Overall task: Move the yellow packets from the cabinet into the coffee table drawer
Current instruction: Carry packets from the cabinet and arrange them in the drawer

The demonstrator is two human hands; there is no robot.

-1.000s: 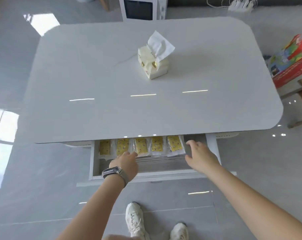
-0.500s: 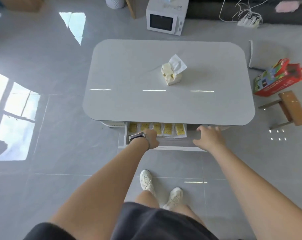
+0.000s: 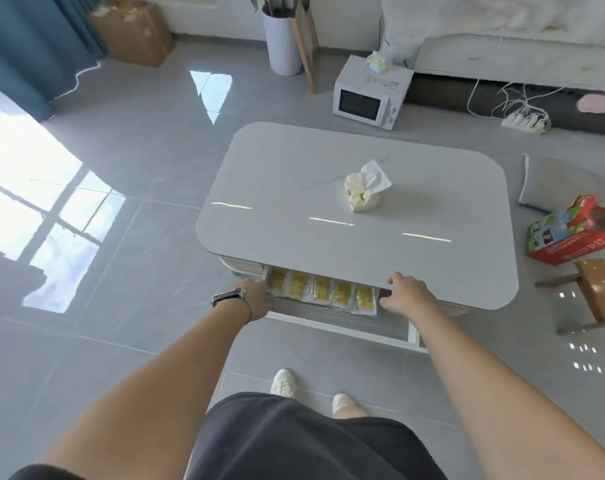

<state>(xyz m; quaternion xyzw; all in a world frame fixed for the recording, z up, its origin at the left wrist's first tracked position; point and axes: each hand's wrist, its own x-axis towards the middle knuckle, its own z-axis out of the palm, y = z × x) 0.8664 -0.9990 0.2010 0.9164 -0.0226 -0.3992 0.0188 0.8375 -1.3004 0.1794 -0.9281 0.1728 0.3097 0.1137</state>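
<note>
Fingers (image 3: pixel 259 289) of your left hand (image 3: pixel 256 299) are hard to read: they reach in at the left end of the open drawer (image 3: pixel 346 327), just beside the first packet, and you cannot tell from this view whether they are spread, pressed together or pinching anything. A watch (image 3: pixel 230 296) sits on that wrist, and the arm runs nearly straight down and forward from your shoulder.

Between your hands, the yellow packets (image 3: pixel 323 293) lie in a row of five along the back of the drawer, partly tucked under the near edge of the surface (image 3: pixel 329 188).

On the right, your right hand (image 3: pixel 403 296) rests at the right end of the row, under the near edge of the surface, knuckles up and fingers loosely curled, gripping nothing that shows. That arm is also extended.

Judging by this, the placing step looks finished or close to it. Your next move likely calls for drawing both hands clear of the packets, then either pushing the drawer front in squarely or going back to the cabinet, which is out of view.
</note>
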